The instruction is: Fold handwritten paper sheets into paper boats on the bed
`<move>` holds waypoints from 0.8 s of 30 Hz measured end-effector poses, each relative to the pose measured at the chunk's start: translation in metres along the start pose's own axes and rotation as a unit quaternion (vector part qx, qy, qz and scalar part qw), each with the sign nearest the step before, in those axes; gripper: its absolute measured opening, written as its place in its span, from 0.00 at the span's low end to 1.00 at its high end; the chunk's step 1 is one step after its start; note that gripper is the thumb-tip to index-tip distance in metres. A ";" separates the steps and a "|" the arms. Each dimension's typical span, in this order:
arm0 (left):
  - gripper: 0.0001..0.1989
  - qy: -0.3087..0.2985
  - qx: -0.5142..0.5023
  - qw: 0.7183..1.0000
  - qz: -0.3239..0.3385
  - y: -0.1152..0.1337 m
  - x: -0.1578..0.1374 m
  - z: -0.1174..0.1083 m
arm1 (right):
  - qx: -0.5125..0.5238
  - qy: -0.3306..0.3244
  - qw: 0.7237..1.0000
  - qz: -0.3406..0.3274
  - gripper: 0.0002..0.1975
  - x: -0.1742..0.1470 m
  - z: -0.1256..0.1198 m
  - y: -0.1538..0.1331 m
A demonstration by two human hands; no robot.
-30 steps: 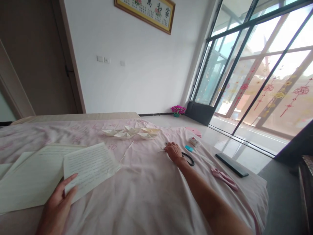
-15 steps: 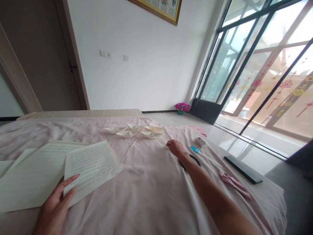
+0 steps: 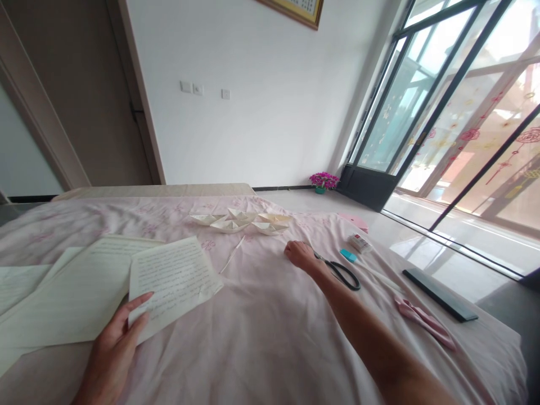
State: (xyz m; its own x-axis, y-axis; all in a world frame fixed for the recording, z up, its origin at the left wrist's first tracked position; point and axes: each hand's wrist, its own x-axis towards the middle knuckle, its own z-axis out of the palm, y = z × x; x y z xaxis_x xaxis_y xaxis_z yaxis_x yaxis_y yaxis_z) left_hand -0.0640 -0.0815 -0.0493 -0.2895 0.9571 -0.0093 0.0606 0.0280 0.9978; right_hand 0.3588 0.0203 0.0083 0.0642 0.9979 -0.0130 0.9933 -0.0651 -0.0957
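My left hand (image 3: pixel 120 332) is closed on a handwritten sheet of paper (image 3: pixel 172 281), thumb on top. More written sheets (image 3: pixel 71 287) lie beneath and to the left of it. Farther forward, my right hand (image 3: pixel 300 254) rests low over the pink bedspread with its fingers curled; whatever they pinch, if anything, is hidden. Black-handled scissors (image 3: pixel 343 273) lie beside that wrist, partly behind it. Several folded paper boats (image 3: pixel 234 221) sit grouped beyond both hands. A thin strip of paper (image 3: pixel 232 254) lies between the sheet and my right hand.
On the right side of the bedspread (image 3: pixel 253 332) are a teal block (image 3: pixel 348 256), a small white box (image 3: pixel 360 243), a pink bow (image 3: pixel 424 322) and a long dark case (image 3: pixel 439 295). A pink round item (image 3: pixel 354 221) lies at the far edge. Potted flowers (image 3: pixel 324 181) stand on the floor.
The view has shifted, so most things appear farther right. My right hand has drawn left relative to the scissors, baring more of them. My left hand still holds the sheet.
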 end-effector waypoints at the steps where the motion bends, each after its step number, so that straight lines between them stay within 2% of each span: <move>1: 0.26 -0.002 0.004 1.000 0.002 -0.001 0.000 -0.001 | 0.006 -0.002 0.999 -0.031 0.12 -0.002 0.001 -0.013; 4: 0.26 -0.004 0.013 1.000 0.010 -0.003 0.001 -0.003 | 0.021 -0.012 0.992 -0.121 0.10 -0.007 0.007 -0.049; 7: 0.26 -0.007 0.014 1.000 0.014 -0.004 0.001 -0.003 | 0.022 -0.024 0.984 -0.176 0.08 -0.007 0.012 -0.069; 15: 0.26 -0.002 -0.007 1.000 0.012 -0.003 0.000 -0.002 | -0.016 -0.030 0.967 -0.252 0.04 0.007 0.015 -0.072; 20: 0.26 -0.008 -0.008 1.000 0.016 -0.002 0.000 -0.003 | -0.027 0.013 0.958 -0.285 0.08 0.032 0.008 -0.102; 24: 0.26 -0.003 -0.009 1.000 0.013 0.000 0.001 -0.003 | -0.035 0.014 0.943 -0.330 0.05 0.052 0.005 -0.126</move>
State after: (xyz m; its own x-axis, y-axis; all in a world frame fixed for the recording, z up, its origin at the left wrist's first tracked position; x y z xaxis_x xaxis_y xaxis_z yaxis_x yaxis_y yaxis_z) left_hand -0.0668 -0.0818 -0.0495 -0.2821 0.9592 0.0169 0.0505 -0.0027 0.9987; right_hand 0.2366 0.0808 0.0143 -0.5696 0.8203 0.0516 0.8212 0.5707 -0.0072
